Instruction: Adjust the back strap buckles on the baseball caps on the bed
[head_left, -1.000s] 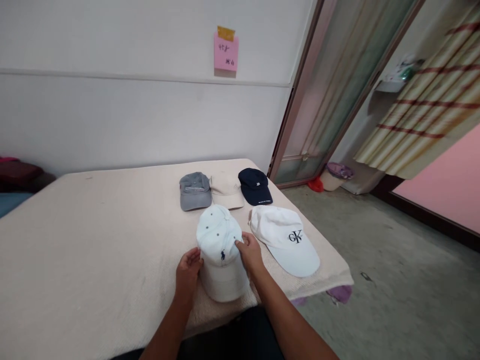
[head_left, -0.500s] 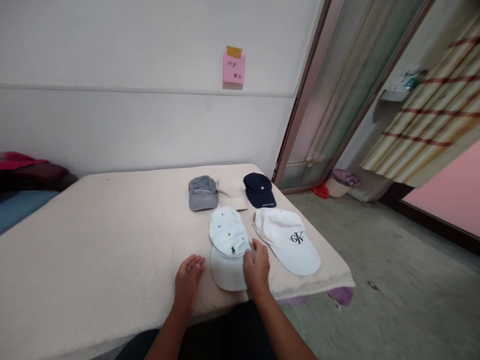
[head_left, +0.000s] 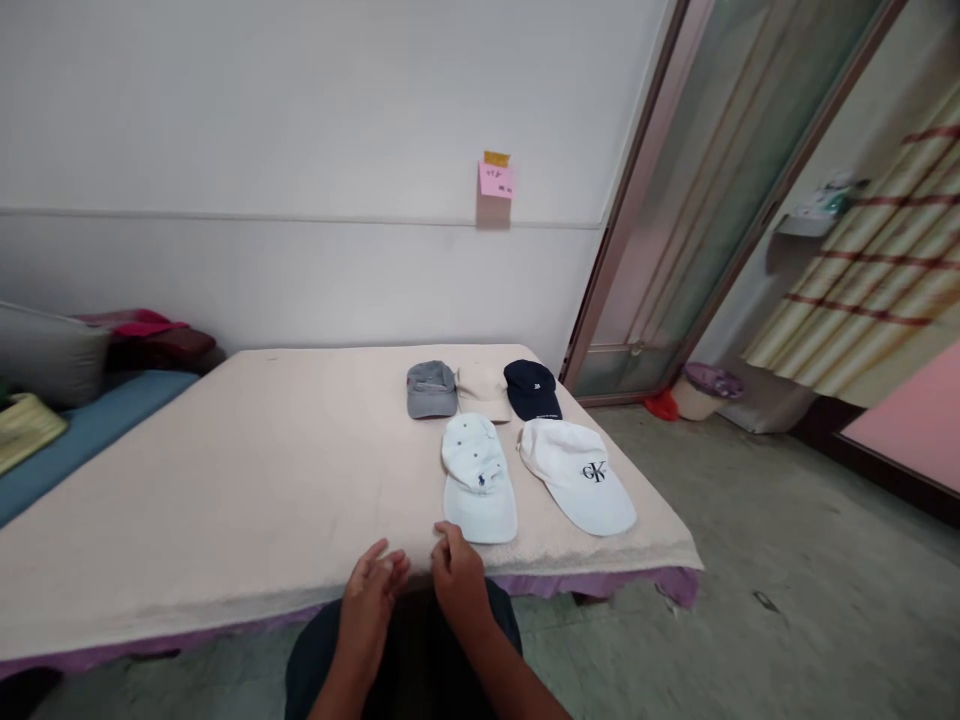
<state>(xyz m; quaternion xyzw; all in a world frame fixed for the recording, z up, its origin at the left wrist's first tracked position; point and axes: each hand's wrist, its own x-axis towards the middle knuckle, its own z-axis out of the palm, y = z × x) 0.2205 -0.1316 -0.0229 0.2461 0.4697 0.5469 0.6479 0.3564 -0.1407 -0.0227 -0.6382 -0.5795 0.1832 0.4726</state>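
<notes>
The pale cap (head_left: 474,470) lies on the cloth (head_left: 300,470), just beyond the nearer right hand (head_left: 457,575), brim toward the person, long axis pointing away; this hand and the left hand (head_left: 371,595) hold nothing, fingers loosely bent.

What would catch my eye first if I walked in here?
Probably the pale cap just beyond the right hand and, to its right, the white cap with big black letters. Behind them sit a grey cap, a cream cap and a navy cap in a row. A pink note hangs on the wall above.
</notes>
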